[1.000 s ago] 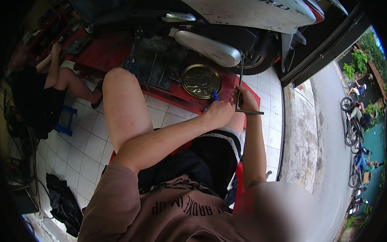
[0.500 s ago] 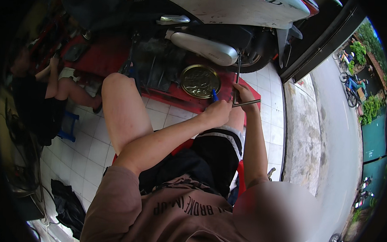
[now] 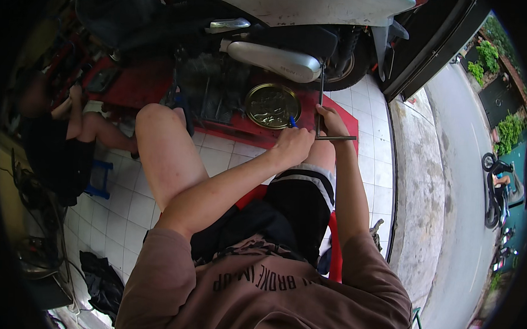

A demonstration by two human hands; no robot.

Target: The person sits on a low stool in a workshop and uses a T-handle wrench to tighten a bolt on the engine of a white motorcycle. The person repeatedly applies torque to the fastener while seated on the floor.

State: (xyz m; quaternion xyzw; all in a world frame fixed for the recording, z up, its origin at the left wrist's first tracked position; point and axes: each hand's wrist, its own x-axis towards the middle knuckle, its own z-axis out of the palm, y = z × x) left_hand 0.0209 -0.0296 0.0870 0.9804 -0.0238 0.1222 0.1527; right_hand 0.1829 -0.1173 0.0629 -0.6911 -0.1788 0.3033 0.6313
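Observation:
A long metal T-handle wrench (image 3: 321, 97) runs from my hands up to the rear end of the scooter's silver engine-side cover (image 3: 274, 60). My right hand (image 3: 334, 124) is closed round its shaft, just above the crossbar. My left hand (image 3: 295, 145) is closed at the crossbar's left end, which its fingers hide. A blue object (image 3: 292, 122) sticks up past the left hand; whether that hand holds it, I cannot tell. Just beyond lies a round, gold-coloured tray (image 3: 255, 113) with small metal parts in it, on a red work platform (image 3: 347, 122).
The scooter (image 3: 315, 9) stands on the platform above my knees. At left, another person (image 3: 52, 140) sits near a blue stool (image 3: 100, 179). Black cloth (image 3: 100, 283) lies on the tiled floor (image 3: 113, 223). To the right is a street (image 3: 457, 171) with a parked motorbike (image 3: 493, 190).
The wrench's crossbar has turned slightly, from slanted to nearly level. Both hands stay on the wrench. The whole view has shifted a little.

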